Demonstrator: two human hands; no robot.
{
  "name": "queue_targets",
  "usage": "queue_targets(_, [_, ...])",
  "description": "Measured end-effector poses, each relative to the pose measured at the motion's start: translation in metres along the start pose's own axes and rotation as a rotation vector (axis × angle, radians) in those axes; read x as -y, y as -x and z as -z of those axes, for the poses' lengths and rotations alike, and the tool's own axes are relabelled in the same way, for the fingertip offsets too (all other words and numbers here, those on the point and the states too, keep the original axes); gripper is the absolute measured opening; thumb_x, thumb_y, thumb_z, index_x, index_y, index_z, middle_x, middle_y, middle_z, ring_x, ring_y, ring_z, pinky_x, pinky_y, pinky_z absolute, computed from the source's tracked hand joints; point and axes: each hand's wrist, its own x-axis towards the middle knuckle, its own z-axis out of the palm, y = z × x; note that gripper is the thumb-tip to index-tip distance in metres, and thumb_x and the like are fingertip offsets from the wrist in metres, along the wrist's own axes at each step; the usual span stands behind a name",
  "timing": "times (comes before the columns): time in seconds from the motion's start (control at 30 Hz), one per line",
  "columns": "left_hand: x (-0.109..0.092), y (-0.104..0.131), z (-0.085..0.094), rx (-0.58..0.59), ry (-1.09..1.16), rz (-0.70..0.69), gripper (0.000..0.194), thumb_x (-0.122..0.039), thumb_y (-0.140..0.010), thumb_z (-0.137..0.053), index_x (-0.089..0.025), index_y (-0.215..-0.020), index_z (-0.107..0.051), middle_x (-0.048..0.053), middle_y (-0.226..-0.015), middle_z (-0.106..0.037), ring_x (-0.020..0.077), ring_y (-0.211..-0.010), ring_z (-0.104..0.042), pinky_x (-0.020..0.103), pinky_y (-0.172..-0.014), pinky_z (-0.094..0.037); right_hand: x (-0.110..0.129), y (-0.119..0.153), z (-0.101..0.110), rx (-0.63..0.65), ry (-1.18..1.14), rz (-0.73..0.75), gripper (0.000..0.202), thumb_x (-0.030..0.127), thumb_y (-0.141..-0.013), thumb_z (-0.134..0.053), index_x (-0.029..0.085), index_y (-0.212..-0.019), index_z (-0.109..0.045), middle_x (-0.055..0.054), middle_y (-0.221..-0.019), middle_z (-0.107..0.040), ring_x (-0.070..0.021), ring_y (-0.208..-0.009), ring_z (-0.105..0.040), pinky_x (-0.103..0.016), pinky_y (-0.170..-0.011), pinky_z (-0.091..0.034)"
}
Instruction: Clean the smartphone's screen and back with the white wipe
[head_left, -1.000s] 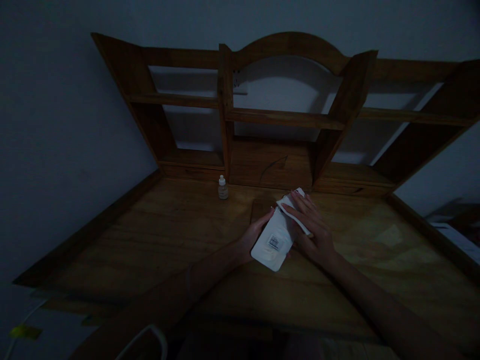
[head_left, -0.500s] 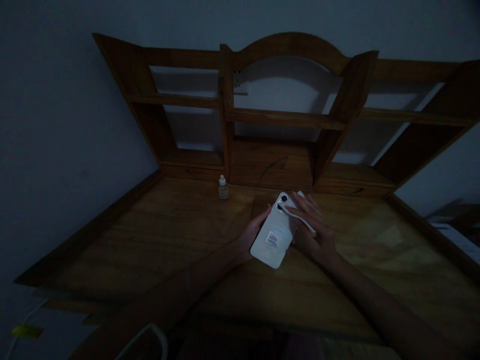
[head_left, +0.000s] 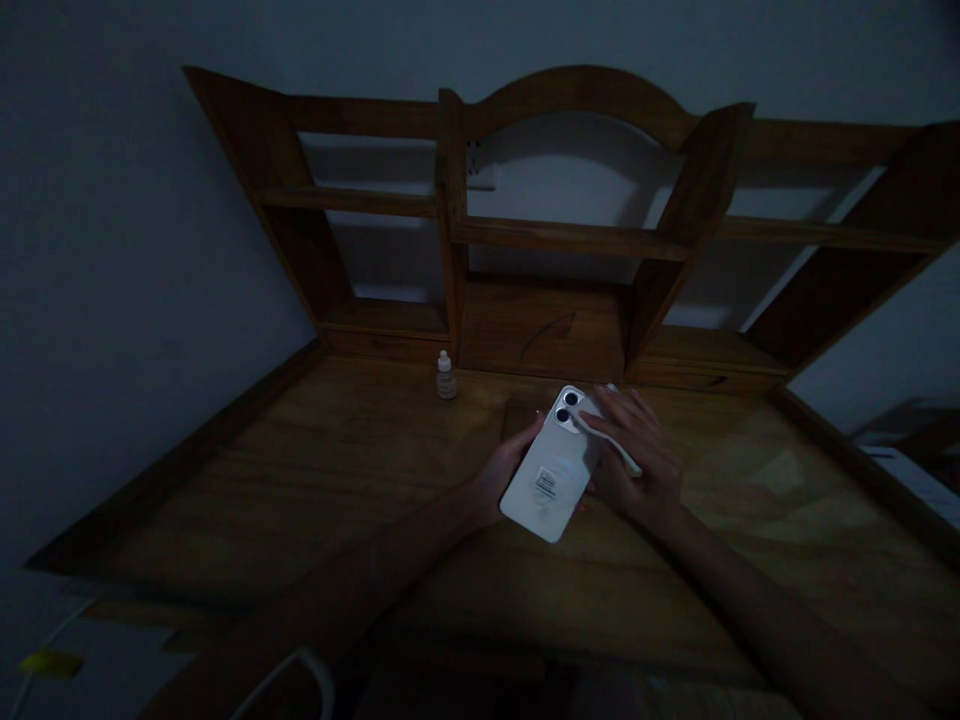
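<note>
A white smartphone (head_left: 534,510) is held tilted above the desk, its back and two round camera lenses facing me. A barcode label (head_left: 546,482) sits on its lower back. My left hand (head_left: 499,478) is closed around the phone's left edge, with some fingers hidden beneath it. Against the upper right of the back, beside the lenses, my right hand (head_left: 645,462) presses a thin white wipe (head_left: 624,455). Part of that wipe pokes out above the fingers. In the dim light I cannot tell whether it is cloth or paper.
A small dropper bottle (head_left: 446,382) stands upright on the wooden desk (head_left: 360,450), left of the phone. Behind rises a wooden shelf unit (head_left: 574,235), with a wall socket (head_left: 480,168) showing through it. A white cable with a yellow piece (head_left: 51,663) hangs at lower left.
My right hand and the white wipe have slid slightly right, off the lower lens, so both lenses show more fully. My left hand and the phone have barely moved.
</note>
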Motion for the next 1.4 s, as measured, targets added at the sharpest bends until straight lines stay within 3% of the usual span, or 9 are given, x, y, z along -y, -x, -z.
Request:
queue_targets(0.23, [0.001,0.002,0.0,0.026,-0.019,0.026,0.068,-0.062,-0.1,-0.037,-0.009,-0.137,-0.058,0.02,-0.108,-0.072,0.0321,-0.094,-0.072,0.045,-0.082,-0.055,0.0,-0.002,0.002,0.028,0.04,-0.104,0.05,0.019,-0.098,-0.052,0.036,-0.145,-0.057,0.002,-0.159,-0.046,-0.0306,-0.145,-0.046,-0.061,-0.121,-0.035])
queue_targets(0.4, [0.003,0.001,0.003,0.059,-0.006,0.055,0.065,-0.063,-0.098,-0.045,-0.012,-0.135,-0.06,0.019,-0.114,-0.071,0.0332,-0.1,-0.071,0.046,-0.085,-0.055,0.001,-0.005,0.003,0.073,0.012,-0.186,0.05,0.02,-0.102,-0.045,0.034,-0.15,-0.05,0.001,-0.162,-0.041,-0.0295,-0.15,-0.038,-0.062,-0.123,-0.032])
queue_targets(0.6, [0.005,0.0,0.003,0.06,-0.019,0.028,0.062,-0.06,-0.099,-0.044,-0.011,-0.132,-0.063,0.019,-0.109,-0.072,0.0298,-0.09,-0.073,0.043,-0.083,-0.056,0.001,-0.004,0.0,0.102,-0.014,-0.222,0.051,0.024,-0.105,-0.042,0.035,-0.154,-0.044,0.002,-0.165,-0.037,-0.0295,-0.152,-0.034,-0.061,-0.123,-0.031])
queue_targets(1.1, [0.002,0.0,-0.002,0.018,0.078,0.018,0.06,-0.06,-0.099,-0.043,-0.013,-0.131,-0.062,0.019,-0.113,-0.072,0.0354,-0.098,-0.072,0.048,-0.083,-0.057,0.0,0.0,-0.005,0.173,0.029,-0.195,0.055,0.024,-0.105,-0.043,0.037,-0.158,-0.036,0.002,-0.169,-0.025,-0.0303,-0.155,-0.027,-0.062,-0.126,-0.026])
queue_targets(1.4, [0.003,-0.005,-0.006,-0.041,0.156,-0.052,0.059,-0.057,-0.1,-0.042,-0.015,-0.137,-0.06,0.017,-0.107,-0.071,0.0292,-0.095,-0.071,0.043,-0.086,-0.055,0.001,0.004,-0.009,0.253,-0.001,-0.197,0.055,0.023,-0.105,-0.044,0.037,-0.158,-0.036,0.002,-0.17,-0.021,-0.0295,-0.157,-0.02,-0.063,-0.126,-0.025])
